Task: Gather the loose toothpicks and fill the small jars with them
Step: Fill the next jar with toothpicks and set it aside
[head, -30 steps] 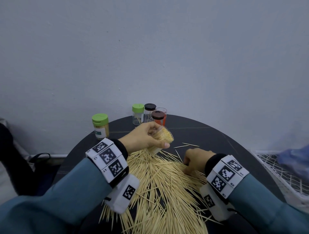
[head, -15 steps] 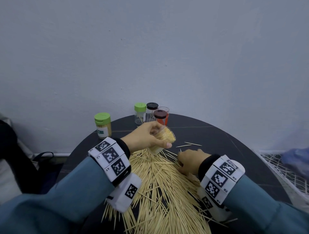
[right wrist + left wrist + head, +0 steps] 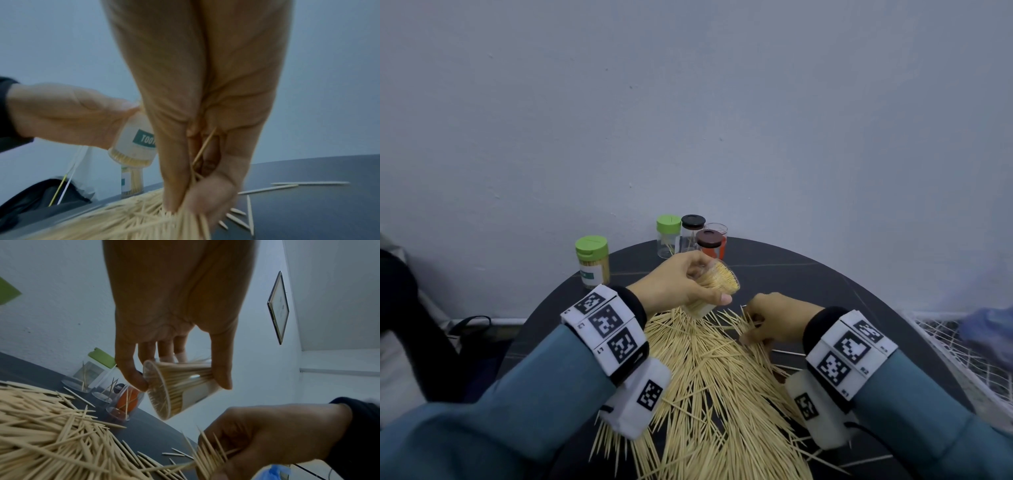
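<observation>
Gripping a toothpick-packed jar (image 3: 714, 286); right hand (image 3: 777, 317) pinching toothpicks (image 3: 207, 452).

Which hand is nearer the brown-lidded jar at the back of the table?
Left. The left hand, gripping a tilted jar of toothpicks, sits just in front of the brown-lidded jar. The right hand is lower right, pinching toothpicks at the pile.

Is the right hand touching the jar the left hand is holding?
Apart. The left wrist view shows bare wall and table between the jar in the left hand and the right hand below it.
</observation>
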Demonstrator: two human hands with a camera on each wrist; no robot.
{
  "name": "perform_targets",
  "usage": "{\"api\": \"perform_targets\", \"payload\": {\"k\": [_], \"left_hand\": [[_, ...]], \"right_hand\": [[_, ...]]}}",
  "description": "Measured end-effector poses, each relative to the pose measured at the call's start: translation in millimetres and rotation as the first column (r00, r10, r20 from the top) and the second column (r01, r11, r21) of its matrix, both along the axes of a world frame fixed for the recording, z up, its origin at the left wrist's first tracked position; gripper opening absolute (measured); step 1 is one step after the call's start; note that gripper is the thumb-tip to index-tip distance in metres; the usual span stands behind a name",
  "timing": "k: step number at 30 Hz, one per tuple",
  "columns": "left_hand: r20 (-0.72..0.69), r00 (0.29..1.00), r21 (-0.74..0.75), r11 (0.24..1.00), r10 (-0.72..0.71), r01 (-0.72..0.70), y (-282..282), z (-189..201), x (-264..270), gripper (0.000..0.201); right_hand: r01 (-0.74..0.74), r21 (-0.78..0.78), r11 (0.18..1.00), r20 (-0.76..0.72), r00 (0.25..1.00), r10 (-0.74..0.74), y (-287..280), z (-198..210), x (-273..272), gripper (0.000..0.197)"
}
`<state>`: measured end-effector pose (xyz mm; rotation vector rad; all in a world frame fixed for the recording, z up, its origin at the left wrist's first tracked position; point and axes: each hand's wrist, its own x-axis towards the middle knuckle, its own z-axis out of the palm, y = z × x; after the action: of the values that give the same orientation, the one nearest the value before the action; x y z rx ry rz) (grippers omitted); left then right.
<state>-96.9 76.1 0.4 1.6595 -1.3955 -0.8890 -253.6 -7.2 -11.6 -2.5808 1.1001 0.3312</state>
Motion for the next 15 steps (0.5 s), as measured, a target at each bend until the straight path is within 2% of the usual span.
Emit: {"api": "perform_targets", "payload": {"k": [2, 5, 9, 12, 15], "left_hand": [[-0.004, 1.000, -0.001, 1.000, 0.004, -0.004, 0.4, 0.6, 0.3, 0.055], [-0.012, 1.000, 0.000, 1.000, 0.008, -0.008, 0.4, 1.3, 0.8, 0.056], [-0.019, 1.000, -0.019, 1.000, 0.024, -0.024, -0.5, 0.2, 2.3, 0.054], [-0.023, 0.999, -0.028, 0.998, 0.050, -0.050, -1.1, -0.4, 3.9, 0.051], [-0.011, 0.999, -0.011, 0.999, 0.052, -0.052, -1.9, -1.8, 4.4, 0.051]], "right_hand": [[0.011, 0.091, 0.996, 0.101, 0.995, -0.020, -2.4, 4.1, -2.7, 0.022], [-0.004, 0.178, 0.984, 0.177, 0.984, -0.028, -5.7, 7.0, -6.1, 0.021], [0.040, 0.159, 0.986, 0.341, 0.935, -0.093, -15.1, 7.9, -9.5, 0.023], [0.123, 0.138, 0.983, 0.555, 0.812, -0.180, -22.2, 16.1, -11.2, 0.021], [0.183, 0.135, 0.974, 0.763, 0.608, -0.220, -23.8, 27.0, -9.8, 0.020]]}}
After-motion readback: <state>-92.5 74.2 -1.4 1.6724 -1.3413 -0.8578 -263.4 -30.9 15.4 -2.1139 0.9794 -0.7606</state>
